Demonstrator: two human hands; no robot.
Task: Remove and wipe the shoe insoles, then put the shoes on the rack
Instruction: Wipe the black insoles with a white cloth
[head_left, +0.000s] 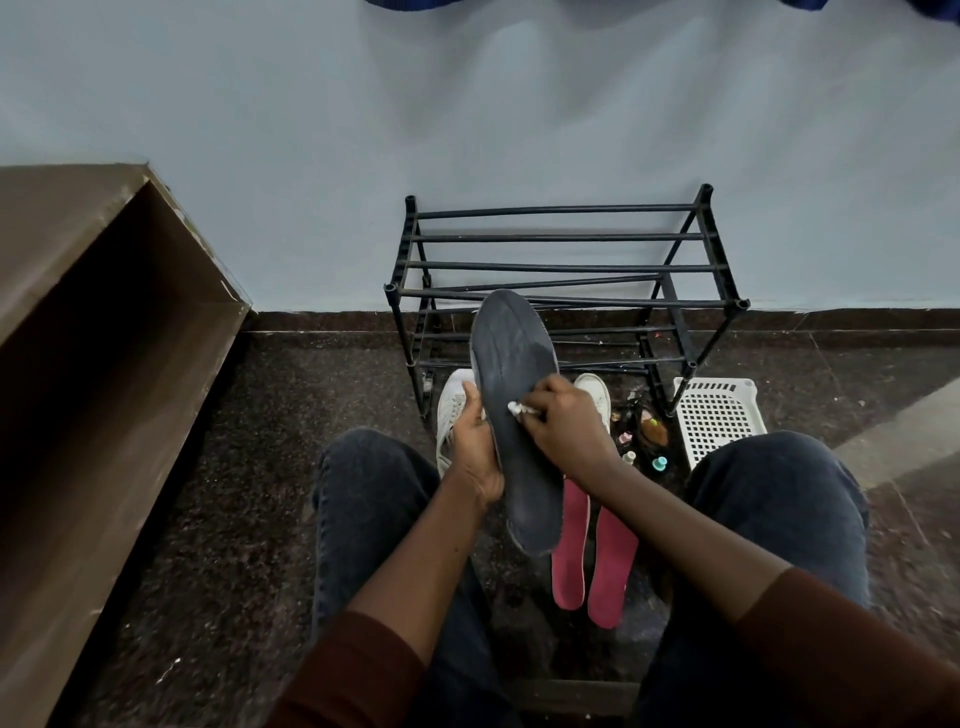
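While the left hand grips the grey insole upright, the right hand pinches a white wipe against it.

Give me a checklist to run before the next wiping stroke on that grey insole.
1. Grey insole held firmly: ok, the left hand grips its edge.
2. Wipe in place: ok, the right hand presses a small white wipe against the insole.
3. Whole surface cleaned: cannot tell; a wet-looking patch shows near the toe, the rest is unclear.
4. Pink insoles out of the shoes: ok, both lie on the floor between the knees.
5. White sneakers on the rack: not ok, they sit on the floor in front of it.
6. Black shoe rack free for shoes: ok, its top bars carry nothing.
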